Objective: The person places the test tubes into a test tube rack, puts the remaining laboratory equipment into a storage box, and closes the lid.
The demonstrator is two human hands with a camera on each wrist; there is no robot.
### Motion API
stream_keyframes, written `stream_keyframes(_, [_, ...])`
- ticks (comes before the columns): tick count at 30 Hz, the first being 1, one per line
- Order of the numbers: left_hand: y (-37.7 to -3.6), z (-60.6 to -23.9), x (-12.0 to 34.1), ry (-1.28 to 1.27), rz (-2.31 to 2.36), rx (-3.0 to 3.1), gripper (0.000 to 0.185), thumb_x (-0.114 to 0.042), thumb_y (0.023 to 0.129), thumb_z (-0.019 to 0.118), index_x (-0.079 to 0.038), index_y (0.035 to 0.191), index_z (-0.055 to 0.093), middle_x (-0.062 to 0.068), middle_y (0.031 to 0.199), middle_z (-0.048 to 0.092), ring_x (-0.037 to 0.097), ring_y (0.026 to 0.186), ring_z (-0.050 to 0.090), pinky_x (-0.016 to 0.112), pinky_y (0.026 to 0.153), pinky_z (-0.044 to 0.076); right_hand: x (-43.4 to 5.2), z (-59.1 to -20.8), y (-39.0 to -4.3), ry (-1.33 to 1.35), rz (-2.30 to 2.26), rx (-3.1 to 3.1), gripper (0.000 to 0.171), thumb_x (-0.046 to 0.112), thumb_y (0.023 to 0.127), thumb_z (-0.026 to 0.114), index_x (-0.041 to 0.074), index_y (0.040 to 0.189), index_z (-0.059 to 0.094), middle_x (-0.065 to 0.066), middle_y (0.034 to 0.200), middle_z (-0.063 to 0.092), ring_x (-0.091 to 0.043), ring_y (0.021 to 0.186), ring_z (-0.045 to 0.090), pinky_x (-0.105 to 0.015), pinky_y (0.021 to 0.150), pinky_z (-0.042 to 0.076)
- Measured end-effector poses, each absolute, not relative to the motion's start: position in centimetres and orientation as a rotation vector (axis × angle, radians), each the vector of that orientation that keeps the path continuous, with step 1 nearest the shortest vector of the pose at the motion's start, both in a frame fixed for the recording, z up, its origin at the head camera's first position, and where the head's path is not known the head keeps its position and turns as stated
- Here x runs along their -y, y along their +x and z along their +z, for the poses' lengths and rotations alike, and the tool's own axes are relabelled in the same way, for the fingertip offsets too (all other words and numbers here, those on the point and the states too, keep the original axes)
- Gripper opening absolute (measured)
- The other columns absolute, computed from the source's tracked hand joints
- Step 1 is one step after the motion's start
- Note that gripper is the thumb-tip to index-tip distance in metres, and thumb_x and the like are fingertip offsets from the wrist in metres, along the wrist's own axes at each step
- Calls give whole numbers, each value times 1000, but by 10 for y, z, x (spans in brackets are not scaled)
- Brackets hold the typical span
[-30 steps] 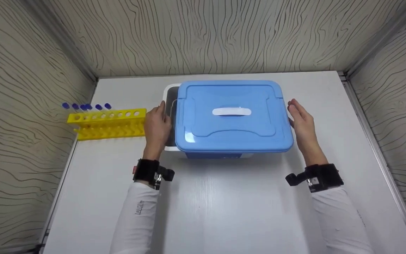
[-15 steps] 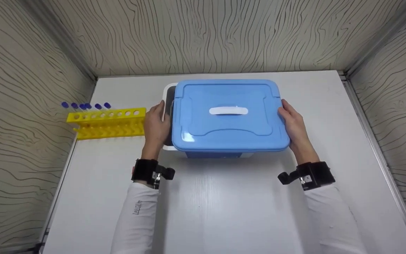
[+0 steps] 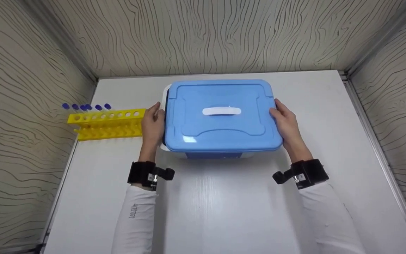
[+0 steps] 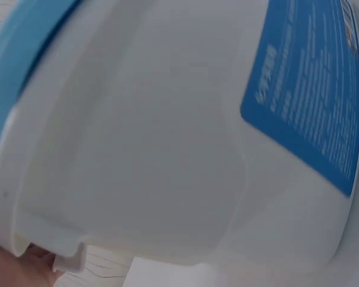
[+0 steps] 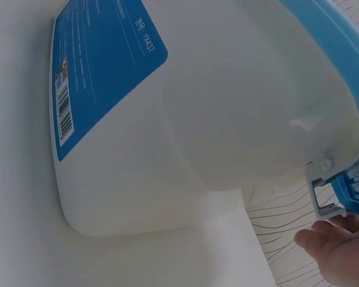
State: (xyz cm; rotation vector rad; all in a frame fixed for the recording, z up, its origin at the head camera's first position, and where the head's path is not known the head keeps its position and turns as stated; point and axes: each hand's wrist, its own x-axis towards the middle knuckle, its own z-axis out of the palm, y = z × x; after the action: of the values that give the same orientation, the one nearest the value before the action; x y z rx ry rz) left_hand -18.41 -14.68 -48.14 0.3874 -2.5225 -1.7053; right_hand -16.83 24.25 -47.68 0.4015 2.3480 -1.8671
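While the white storage box point(image 3: 174, 153) stands in the middle of the white table point(image 3: 224, 204), its blue lid point(image 3: 220, 116) lies on top of it, shifted a little to the right so that a narrow dark strip of the box's opening shows along the left edge. A white handle point(image 3: 221, 111) sits flat in the centre of the lid. The left hand point(image 3: 152, 125) rests against the left end of the box, its fingers fairly straight and pressed to the rim rather than curled round it. The right hand point(image 3: 284, 124) lies against the right edge of the lid, fingers extended along that edge with the thumb toward the top; whether it truly clamps the lid I cannot tell. From the right wrist view a fingertip point(image 5: 323, 239) shows just below the lid's blue latch point(image 5: 347, 191), and a blue label point(image 5: 102, 66) covers part of the box's white side. A yellow test tube rack point(image 3: 107, 123) stands near the left wall, just beside the left hand, with blue-capped tubes point(image 3: 86, 106) in its back row. Both wrists wear black straps over white sleeves.
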Motion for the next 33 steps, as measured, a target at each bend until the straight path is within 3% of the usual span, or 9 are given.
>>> stream_keyframes(12, [-177, -488, 149, 564, -1886, 2425, 53, -33, 106, 39, -16, 156, 32, 2, 162, 34, 20, 149, 35, 38, 122, 32, -229, -474, -169, 370, -1867, -2391, 62, 29, 106, 39, 13, 160, 14, -5, 168, 17, -21, 156, 14, -37, 128, 16])
stream_keyframes(27, [-171, -493, 156, 732, -2193, 2241, 53, -42, 106, 36, -19, 154, 36, -4, 162, 35, 11, 152, 28, 33, 125, 25, -217, -472, -169, 364, -1709, -2556, 61, 27, 103, 42, 9, 158, 23, -13, 166, 20, -28, 156, 13, -41, 128, 13])
stream_keyframes(33, [-165, -505, 155, 720, -2358, 2037, 51, -39, 106, 38, -18, 152, 41, -5, 162, 35, 10, 152, 27, 33, 126, 23, -219, -477, -166, 439, -1803, -2496, 64, 40, 104, 42, 15, 159, 22, -7, 167, 20, -25, 156, 16, -40, 128, 16])
